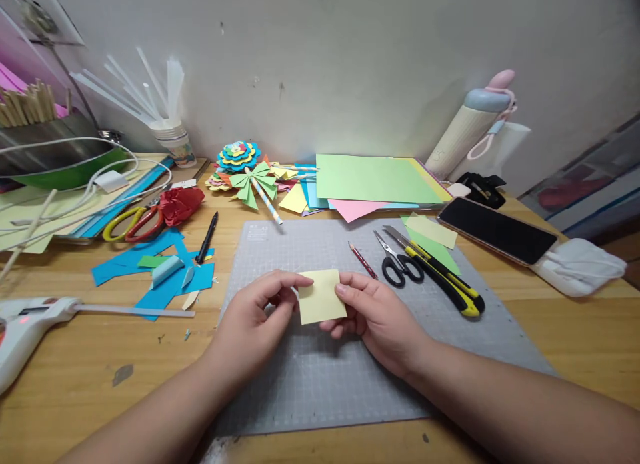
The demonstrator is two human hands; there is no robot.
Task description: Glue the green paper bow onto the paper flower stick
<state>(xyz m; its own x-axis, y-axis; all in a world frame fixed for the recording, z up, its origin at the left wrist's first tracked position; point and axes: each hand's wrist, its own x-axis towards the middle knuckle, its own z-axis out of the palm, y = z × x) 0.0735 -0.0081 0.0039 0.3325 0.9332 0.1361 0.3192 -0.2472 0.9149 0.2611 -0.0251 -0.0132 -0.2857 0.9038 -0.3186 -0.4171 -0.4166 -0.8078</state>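
A small pale yellow square of paper (322, 296) is held just above the grey cutting mat (320, 384). My left hand (255, 324) pinches its left edge between thumb and forefinger. My right hand (375, 317) grips its right side, thumb on top and fingers curled underneath. Both hands are closed on the paper over the middle of the mat.
On the mat lie a red pencil (363, 261), black scissors (397, 264) and a yellow-black utility knife (440, 277). A phone (495, 229), coloured paper sheets (375, 179), paper flowers (240, 159), blue scraps (160, 271), a black pen (207, 239) and a glue gun (30, 324) surround it.
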